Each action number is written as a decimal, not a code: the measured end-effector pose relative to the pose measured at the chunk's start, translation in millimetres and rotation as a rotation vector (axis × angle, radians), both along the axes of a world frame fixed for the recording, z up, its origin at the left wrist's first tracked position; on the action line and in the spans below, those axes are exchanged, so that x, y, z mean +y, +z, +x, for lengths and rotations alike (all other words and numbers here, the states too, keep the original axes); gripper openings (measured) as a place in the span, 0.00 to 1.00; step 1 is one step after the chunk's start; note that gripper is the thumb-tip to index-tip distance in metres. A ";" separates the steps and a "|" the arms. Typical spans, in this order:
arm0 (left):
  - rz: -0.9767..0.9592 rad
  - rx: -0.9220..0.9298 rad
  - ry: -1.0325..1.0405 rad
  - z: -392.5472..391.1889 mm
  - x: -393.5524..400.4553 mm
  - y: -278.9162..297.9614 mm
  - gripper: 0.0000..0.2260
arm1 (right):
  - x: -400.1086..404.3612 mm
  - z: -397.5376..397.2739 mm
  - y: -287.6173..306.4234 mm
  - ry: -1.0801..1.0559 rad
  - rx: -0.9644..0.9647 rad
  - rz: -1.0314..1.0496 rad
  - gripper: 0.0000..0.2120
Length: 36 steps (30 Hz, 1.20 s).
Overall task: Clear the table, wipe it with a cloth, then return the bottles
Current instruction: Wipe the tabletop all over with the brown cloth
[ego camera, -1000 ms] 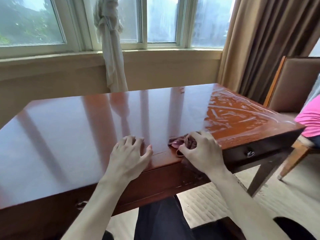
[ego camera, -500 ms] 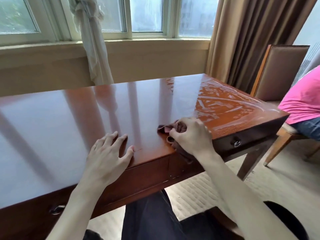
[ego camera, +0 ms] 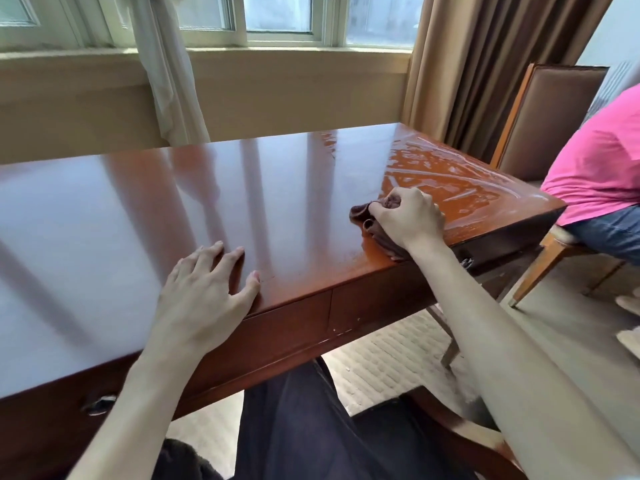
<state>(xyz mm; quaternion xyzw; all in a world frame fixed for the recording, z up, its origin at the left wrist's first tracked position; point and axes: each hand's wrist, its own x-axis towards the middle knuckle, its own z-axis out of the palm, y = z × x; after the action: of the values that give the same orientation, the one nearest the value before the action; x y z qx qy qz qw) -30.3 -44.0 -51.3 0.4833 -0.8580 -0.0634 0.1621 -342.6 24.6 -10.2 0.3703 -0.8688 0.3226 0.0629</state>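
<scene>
The person is sitting at a glossy wooden table (ego camera: pixel 145 202) and is working with both hands on its top. The right hand (ego camera: pixel 410 218) is curling its fingers around a dark brown cloth (ego camera: pixel 375 233) and is pressing it down on the table, near the front edge on the right side. The cloth is bunched; a part of it is showing to the left of the knuckles and another part is lying under the wrist, close to the edge. The left hand (ego camera: pixel 204 289) is resting flat on the table near the front edge, well apart from the cloth. Its fingers are straight and a little spread, the thumb is pointing to the right, and it is holding nothing.

Behind the right hand, the right corner of the table is shining with wet streaks (ego camera: pixel 446 178). The rest of the top is reflecting the window (ego camera: pixel 277 19) in pale stripes. A drawer handle (ego camera: pixel 98 403) is showing on the front of the table at the lower left.

At the right side a second person in a pink shirt (ego camera: pixel 595 164) is sitting on a wooden chair (ego camera: pixel 554 109) just beside the table corner. A brown curtain (ego camera: pixel 485 64) is hanging behind that chair, and a white curtain (ego camera: pixel 166 71) is hanging at the window.
</scene>
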 end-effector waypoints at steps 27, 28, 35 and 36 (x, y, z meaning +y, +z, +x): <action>0.044 0.032 0.035 -0.2 3.3 5.6 0.27 | -8.7 46.0 -22.2 0.273 0.079 0.055 0.18; 0.043 0.028 0.036 0.1 4.0 5.5 0.27 | -14.4 38.8 -17.0 0.266 0.094 0.071 0.18; 0.048 -0.002 0.026 0.5 3.5 7.4 0.27 | -32.2 76.3 -14.5 0.193 0.108 0.013 0.20; 0.049 -0.005 0.026 -0.1 4.5 7.7 0.27 | -14.9 95.4 -21.9 0.285 0.080 -0.008 0.19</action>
<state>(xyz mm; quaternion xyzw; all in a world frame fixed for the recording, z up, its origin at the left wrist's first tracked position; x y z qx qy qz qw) -30.4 -39.5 -43.6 0.4984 -0.8502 -0.0809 0.1489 -247.2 9.7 -32.0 0.5020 -0.8030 0.3167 0.0525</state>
